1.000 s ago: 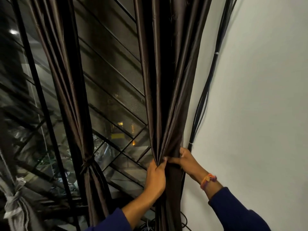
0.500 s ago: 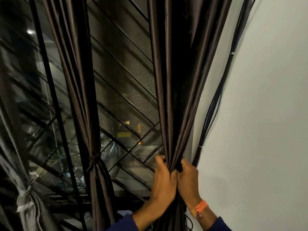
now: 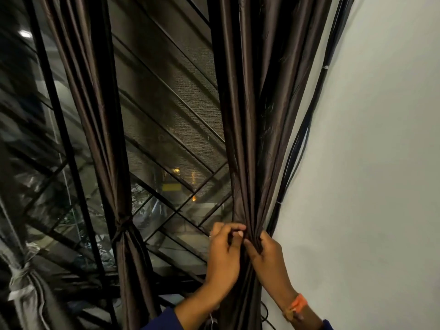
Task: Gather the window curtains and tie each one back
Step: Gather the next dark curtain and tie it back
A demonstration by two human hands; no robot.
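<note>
At the far left edge a grey curtain (image 3: 26, 279) hangs knotted with a pale tie. Right of it, a dark brown curtain (image 3: 104, 139) is cinched by a knot (image 3: 122, 226) in front of the window grille (image 3: 166, 120). Further right, against the white wall (image 3: 369, 163), a second brown curtain (image 3: 252, 115) is bunched tight; the left hand (image 3: 223, 256) curls round its left side, fingers pinching folds, while the right hand (image 3: 270, 256) grips its right side. Black cables (image 3: 307, 129) run beside the wall.
</note>
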